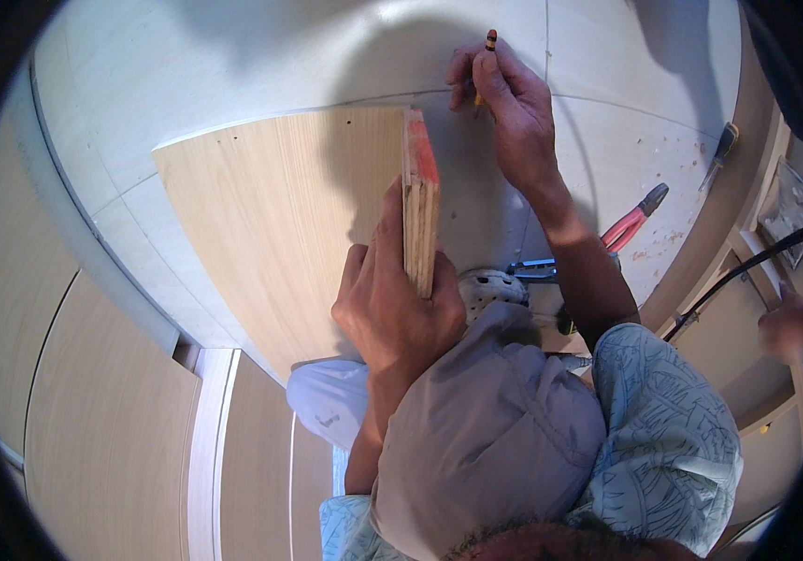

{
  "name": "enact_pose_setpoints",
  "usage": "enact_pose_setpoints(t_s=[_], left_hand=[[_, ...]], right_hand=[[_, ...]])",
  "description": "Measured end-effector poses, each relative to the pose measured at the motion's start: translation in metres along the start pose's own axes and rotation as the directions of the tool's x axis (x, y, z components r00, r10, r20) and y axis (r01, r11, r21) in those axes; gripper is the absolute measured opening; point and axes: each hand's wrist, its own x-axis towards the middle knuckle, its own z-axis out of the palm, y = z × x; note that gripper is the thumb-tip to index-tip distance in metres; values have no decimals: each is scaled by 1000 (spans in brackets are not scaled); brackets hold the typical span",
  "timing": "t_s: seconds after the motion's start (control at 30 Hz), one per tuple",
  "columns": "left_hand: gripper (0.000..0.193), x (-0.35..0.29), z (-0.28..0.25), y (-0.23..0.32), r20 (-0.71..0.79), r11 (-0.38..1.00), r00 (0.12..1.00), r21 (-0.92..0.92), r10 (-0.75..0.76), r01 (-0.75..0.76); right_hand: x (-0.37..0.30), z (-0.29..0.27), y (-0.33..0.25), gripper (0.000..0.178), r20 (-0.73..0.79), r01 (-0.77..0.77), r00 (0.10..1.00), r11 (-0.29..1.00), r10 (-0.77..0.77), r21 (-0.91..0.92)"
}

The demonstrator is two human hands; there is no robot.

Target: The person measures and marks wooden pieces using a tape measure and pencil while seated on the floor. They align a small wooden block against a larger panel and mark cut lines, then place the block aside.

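My left hand point(397, 294) grips a short plywood block point(420, 206) with a red face, held upright with its layered edge toward me. Just under it lies a pale wood-grain board point(261, 206) with a few small dark holes near its far edge. Up and to the right, my right hand point(518, 107) pinches a short, thin pencil point(490, 42) with orange and dark bands between thumb and fingers. Its other end pokes out below the thumb. The pencil is apart from both block and board.
Red-handled pliers point(628, 224) lie on the tiled floor point(616, 122) right of my right forearm, with a screwdriver point(721, 150) farther right. A blue-and-black tool point(537, 269) sits beside a white clog point(493, 286). Wooden panels point(112, 402) stand at left. Another person's hand point(789, 327) shows at far right.
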Motion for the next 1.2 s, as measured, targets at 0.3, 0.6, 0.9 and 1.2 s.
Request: enact_pose_setpoints(t_s=[0.3,0.6,0.9,1.2], left_hand=[[78,0,0,-1,23,1000,1000,-4,1,-1],[77,0,-1,0,45,999,998,-14,-32,32],[77,0,-4,-1,83,999,996,20,-42,41],[79,-1,-1,-3,58,1000,998,-2,-11,11]], right_hand=[[17,-7,0,41,168,-96,982,994,86,53],[13,-3,11,22,189,-121,976,992,110,46],[11,-2,8,22,196,-185,967,978,164,94],[12,-3,11,22,203,-166,969,980,142,106]])
